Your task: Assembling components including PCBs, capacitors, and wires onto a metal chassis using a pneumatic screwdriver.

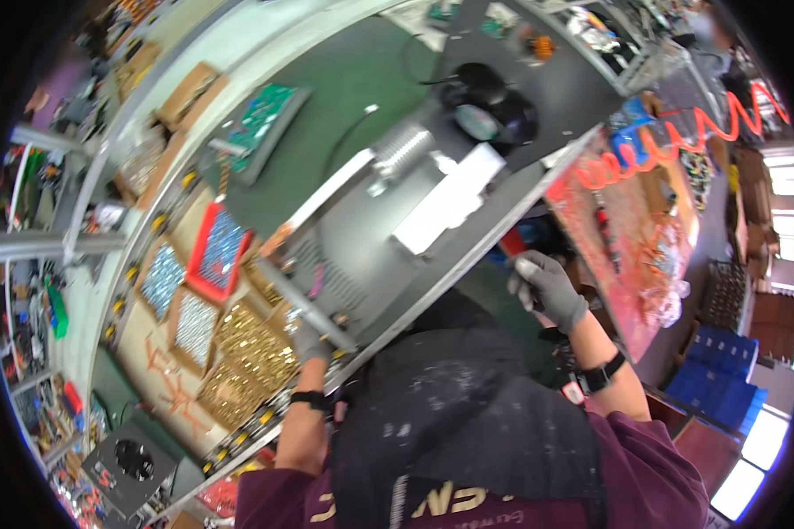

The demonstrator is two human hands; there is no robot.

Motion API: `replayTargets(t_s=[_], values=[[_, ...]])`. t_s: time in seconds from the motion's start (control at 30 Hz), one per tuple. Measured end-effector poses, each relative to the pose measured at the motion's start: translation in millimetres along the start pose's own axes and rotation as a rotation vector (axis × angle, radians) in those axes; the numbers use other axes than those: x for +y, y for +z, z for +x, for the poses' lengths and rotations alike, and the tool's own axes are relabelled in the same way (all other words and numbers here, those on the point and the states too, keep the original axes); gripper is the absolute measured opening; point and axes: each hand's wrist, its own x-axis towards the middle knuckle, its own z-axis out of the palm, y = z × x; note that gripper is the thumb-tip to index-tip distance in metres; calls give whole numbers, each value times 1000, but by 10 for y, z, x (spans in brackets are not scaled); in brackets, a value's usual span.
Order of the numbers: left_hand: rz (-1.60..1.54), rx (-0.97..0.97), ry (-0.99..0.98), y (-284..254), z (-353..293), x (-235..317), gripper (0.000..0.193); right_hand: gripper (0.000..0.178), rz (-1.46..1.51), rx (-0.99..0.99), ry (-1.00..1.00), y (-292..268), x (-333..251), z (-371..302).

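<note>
My left hand (310, 340), in a grey glove, is at the lower left corner of a dark grey metal case (362, 251), beside a carton of gold-coloured screws (254, 339). Its fingers are blurred and partly hidden by the case edge. To the right, my gloved right hand (549, 289) is off the case's near edge, fingers curled in, close to a red piece (511, 241). What it holds, if anything, does not show. Inside the case lie a white block (450, 201), a ribbed silvery cylinder (403, 150) and a black rounded part (490, 104).
Left of the case, a red tray (236, 280) and cartons of silvery small parts (194, 328) stand by a line of rollers (115, 306). A green circuit board (265, 115) lies beyond. A coiled red hose (662, 157) hangs over a reddish worktop (610, 278); blue crates (715, 375) stand at right.
</note>
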Motion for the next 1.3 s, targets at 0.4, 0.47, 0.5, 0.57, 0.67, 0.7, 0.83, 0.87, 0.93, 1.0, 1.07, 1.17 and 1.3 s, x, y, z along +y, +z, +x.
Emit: replayTargets(t_s=[0.4, 0.47, 0.5, 0.57, 0.67, 0.7, 0.83, 0.87, 0.93, 1.0, 1.07, 1.17, 1.3], values=[[1077, 511, 413, -112, -381, 443, 24, 77, -1151, 724, 116, -3326, 1128, 1009], [482, 428, 366, -114, -511, 486, 17, 57, -1052, 685, 15, -3398, 1192, 1005], [243, 301, 351, -144, -575, 512, 17, 42, -870, 673, -136, -3342, 1185, 1009], [-199, 33, 386, -212, -733, 513, 21, 29, -349, 496, -157, -3164, 977, 949], [-536, -241, 513, -252, -965, 499, 23, 44, -5, 144, -61, -2633, 342, 631], [-544, -200, 523, -249, -1028, 505, 23, 50, 85, 157, -167, -2369, 105, 519], [-750, -391, 562, -202, -1178, 569, 28, 68, -5, -161, -434, -1294, -1075, 256], [-789, -421, 551, -190, -1195, 588, 29, 67, 0, -295, -508, -988, -1300, 269], [-820, -436, 563, -168, -1217, 631, 30, 69, 4, -511, -613, -384, -1680, 286], [-816, -448, 534, -127, -1245, 671, 30, 66, 112, -573, -761, 275, -1820, 380], [-815, -473, 539, -43, -1292, 716, 29, 51, 186, -674, -815, 889, -1934, 510], [-486, -422, 408, 192, -1379, 819, 27, 42, 127, -895, -826, 1659, -2075, 725], [-315, -501, 346, 626, -1451, 1011, 25, 45, 1, -894, -859, 2356, -1974, 976]])
